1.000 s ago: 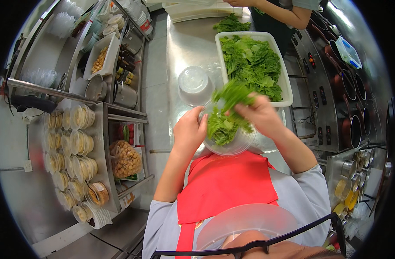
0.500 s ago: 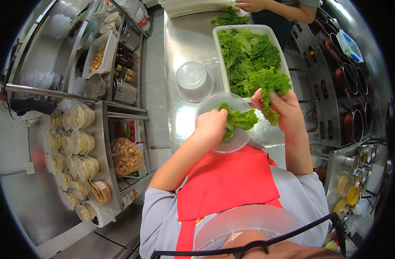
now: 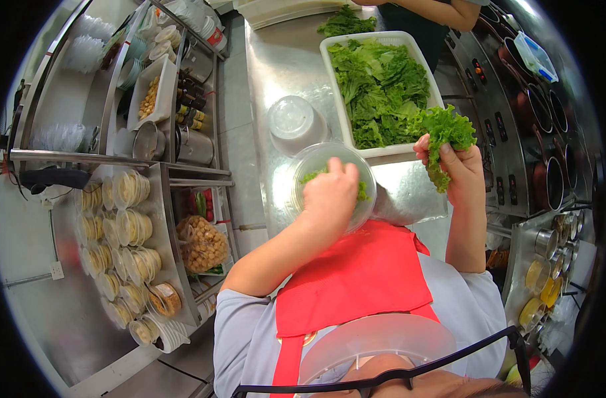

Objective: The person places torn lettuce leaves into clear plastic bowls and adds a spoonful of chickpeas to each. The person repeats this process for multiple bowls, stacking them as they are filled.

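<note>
Stainless steel tops the table [image 3: 276, 73] that I look down on through the head camera, with grey floor tiles [image 3: 233, 99] along its left side and a metal rack [image 3: 217, 132] beyond them. Near the table's front edge sits a clear round bowl [image 3: 357, 158], just before the red apron [image 3: 356, 278], and I have the left hand [image 3: 333, 192] down inside its rim, knuckles up and fingers bent over green shreds of lettuce [image 3: 363, 191]; its back hides the fingertips, so I cannot tell whether they grip anything. Well apart from it, I hold the right hand [image 3: 463, 169] raised beside the near right corner of a white tub [image 3: 390, 152], thumb and fingers pinched on a frilly lettuce leaf [image 3: 452, 126] that flares above them and droops below. Loose green lettuce [image 3: 382, 86] fills that tub, behind the bowl and to its right, and a smaller heap of leaves [image 3: 346, 23] lies on the metal past the far end. Left of the tub, just behind the bowl, I see a translucent container [image 3: 293, 123] standing upside down. At the top, a co-worker's forearm [image 3: 442, 10] reaches in from the right. Off to the left stand stacks of clear lidded cups [image 3: 134, 225], with a bag of round tan pieces [image 3: 203, 245] on a shelf just beside them; long-handled saucepans [image 3: 555, 182] line the right.
</note>
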`<act>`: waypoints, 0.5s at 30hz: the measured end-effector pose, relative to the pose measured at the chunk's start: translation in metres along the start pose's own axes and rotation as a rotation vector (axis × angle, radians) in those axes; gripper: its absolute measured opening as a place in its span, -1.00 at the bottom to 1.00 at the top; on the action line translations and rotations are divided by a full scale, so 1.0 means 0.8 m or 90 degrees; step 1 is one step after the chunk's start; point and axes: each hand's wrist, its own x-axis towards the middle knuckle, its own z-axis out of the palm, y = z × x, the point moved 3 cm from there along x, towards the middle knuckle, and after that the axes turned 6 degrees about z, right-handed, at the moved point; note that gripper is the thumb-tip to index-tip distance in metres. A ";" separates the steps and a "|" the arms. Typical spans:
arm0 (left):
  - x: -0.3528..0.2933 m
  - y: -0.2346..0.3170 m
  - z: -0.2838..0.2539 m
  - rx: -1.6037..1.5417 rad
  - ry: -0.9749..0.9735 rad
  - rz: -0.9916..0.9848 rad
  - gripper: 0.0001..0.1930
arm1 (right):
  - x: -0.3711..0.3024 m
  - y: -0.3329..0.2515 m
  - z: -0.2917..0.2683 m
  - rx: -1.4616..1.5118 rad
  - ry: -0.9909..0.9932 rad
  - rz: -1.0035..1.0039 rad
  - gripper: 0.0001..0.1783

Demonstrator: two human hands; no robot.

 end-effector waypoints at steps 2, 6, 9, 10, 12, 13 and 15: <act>0.009 -0.001 0.016 -0.102 -0.025 0.146 -0.60 | 0.001 0.003 -0.001 -0.031 0.013 0.003 -0.70; 0.031 -0.014 0.050 -0.078 -0.096 0.089 -0.47 | 0.035 0.027 -0.019 -0.164 0.100 0.042 -0.73; 0.020 -0.011 0.047 -0.037 -0.136 0.126 -0.41 | 0.097 0.070 -0.038 -0.536 0.145 0.022 -0.63; 0.016 -0.014 0.040 -0.067 -0.164 0.112 -0.36 | 0.123 0.098 -0.040 -0.563 0.114 0.084 -0.58; 0.018 -0.036 0.004 -0.062 -0.083 0.194 -0.38 | 0.161 0.156 -0.037 -0.779 0.046 0.079 -0.31; 0.024 -0.050 -0.014 -0.055 -0.042 0.234 -0.40 | 0.167 0.188 -0.032 -0.835 0.063 0.086 -0.11; 0.044 -0.099 -0.042 -0.169 0.106 0.065 -0.48 | 0.180 0.236 -0.036 -1.002 -0.006 0.178 0.03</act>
